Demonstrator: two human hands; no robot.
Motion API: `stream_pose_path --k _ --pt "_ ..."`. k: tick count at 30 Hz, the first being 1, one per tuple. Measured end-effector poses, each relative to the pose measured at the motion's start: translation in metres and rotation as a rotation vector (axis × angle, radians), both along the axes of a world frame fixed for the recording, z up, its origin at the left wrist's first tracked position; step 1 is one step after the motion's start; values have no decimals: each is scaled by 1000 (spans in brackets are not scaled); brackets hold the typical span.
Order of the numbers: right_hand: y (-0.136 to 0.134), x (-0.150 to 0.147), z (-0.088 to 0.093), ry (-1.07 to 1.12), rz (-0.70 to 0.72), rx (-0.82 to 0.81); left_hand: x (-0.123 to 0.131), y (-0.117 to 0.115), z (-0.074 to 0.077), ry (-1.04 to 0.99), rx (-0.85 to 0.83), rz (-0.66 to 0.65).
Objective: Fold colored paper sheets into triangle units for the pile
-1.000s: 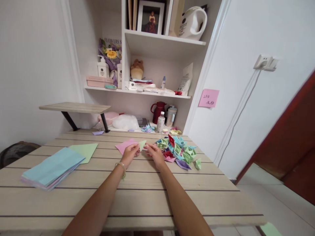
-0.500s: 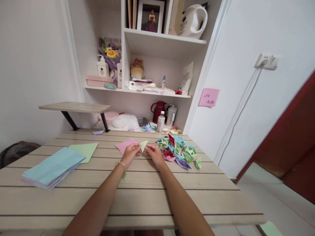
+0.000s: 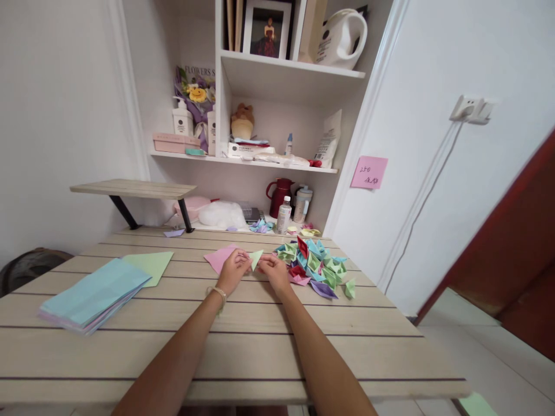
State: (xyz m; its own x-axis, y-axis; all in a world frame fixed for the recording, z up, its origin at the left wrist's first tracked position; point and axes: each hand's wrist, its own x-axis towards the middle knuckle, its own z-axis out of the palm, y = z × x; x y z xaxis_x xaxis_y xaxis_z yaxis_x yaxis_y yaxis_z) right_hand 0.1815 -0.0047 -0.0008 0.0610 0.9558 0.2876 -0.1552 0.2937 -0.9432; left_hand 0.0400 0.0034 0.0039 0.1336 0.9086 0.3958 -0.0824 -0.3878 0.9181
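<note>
Between my two hands is a small folded piece of pale green paper (image 3: 255,258), pointed in shape. The fingers of my left hand (image 3: 235,270) pinch its left side, and my right hand (image 3: 273,271) grips it from the right. Flat on the table behind my left hand lies a pink paper sheet (image 3: 218,258), partly covered by the hand. Just right of my right hand rises a pile of folded paper boats (image 3: 313,261) in green, blue, red, pink and purple.
A stack of blue and pink paper (image 3: 93,294) lies at the left, over a green sheet (image 3: 154,267). A raised wooden shelf (image 3: 134,188) stands at the table's back left. A clear bottle (image 3: 284,216) and red jug (image 3: 280,197) stand behind the boats.
Both hands stay close together with the green paper between them. The paper has shifted slightly to the right, and the left fingers have moved a little over it.
</note>
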Motion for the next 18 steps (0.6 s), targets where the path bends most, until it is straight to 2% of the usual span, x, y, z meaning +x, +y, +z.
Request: stream_pose_path --k 9,14,18 --pt "-4 1 1 -186 -126 103 2 -3 -1 144 111 115" --pt "-7 1 1 -379 -189 189 0 -4 -2 184 104 129" --pt "-8 1 2 -451 -213 220 0 -4 -2 157 85 110"
